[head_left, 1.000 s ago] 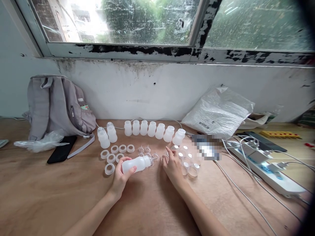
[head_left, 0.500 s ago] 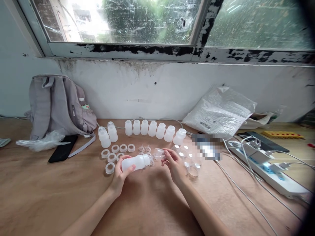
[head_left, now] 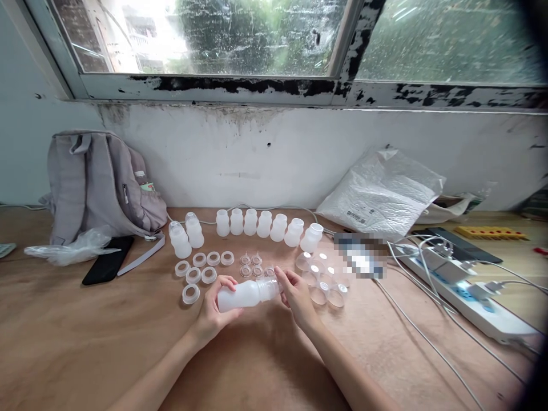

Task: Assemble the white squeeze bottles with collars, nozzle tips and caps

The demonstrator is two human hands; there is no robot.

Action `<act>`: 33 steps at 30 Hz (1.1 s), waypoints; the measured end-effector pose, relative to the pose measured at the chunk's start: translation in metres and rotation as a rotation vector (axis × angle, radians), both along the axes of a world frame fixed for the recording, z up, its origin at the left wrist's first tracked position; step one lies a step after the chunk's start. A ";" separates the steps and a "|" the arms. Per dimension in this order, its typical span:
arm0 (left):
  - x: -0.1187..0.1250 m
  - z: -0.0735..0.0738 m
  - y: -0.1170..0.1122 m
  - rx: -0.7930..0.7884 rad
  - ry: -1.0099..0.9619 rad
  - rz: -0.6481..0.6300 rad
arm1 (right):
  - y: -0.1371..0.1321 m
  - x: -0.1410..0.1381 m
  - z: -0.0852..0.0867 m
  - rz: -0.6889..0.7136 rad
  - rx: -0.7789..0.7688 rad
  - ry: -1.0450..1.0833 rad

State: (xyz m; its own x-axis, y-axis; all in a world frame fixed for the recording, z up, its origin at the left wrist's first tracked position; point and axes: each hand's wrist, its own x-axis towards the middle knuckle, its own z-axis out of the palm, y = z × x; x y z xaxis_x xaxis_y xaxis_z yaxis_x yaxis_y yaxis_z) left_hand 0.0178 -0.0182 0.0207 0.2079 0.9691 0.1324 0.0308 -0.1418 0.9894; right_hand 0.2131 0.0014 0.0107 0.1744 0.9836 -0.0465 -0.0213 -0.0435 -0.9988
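Note:
My left hand (head_left: 214, 305) is wrapped round a frosted white baby bottle (head_left: 240, 296), which lies nearly level above the table with its neck to the right. At that neck sits a clear cap (head_left: 268, 289), pinched by the fingertips of my right hand (head_left: 296, 294). Whether the cap is fully seated cannot be seen. Just behind the bottle are several clear silicone nipples (head_left: 257, 271). Several white collar rings (head_left: 193, 275) lie to the left, and several clear domed caps (head_left: 318, 295) to the right.
Open bottles (head_left: 265, 224) stand in a curved row at the back, with two capped bottles (head_left: 194, 230) to their left. A grey backpack (head_left: 92, 182) and a black phone (head_left: 108, 261) are at left. On the right are a plastic mailer bag (head_left: 385, 191) and a power strip (head_left: 471, 302) with cables.
My right hand has brought the clear cap left and down onto the bottle's neck. The bottle in my left hand has shifted slightly right and lower.

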 end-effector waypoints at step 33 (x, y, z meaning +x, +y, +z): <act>-0.010 -0.008 0.009 -0.027 -0.231 0.034 | -0.007 0.000 0.005 0.209 0.256 0.149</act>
State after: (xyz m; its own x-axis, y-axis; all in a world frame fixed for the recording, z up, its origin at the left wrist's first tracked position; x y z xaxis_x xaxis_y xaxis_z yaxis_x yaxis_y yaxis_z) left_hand 0.0076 -0.0096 0.0131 0.1422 0.9789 0.1470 -0.1926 -0.1183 0.9741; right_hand 0.2128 -0.0054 0.0156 -0.0218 0.9804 0.1958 -0.1849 0.1886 -0.9645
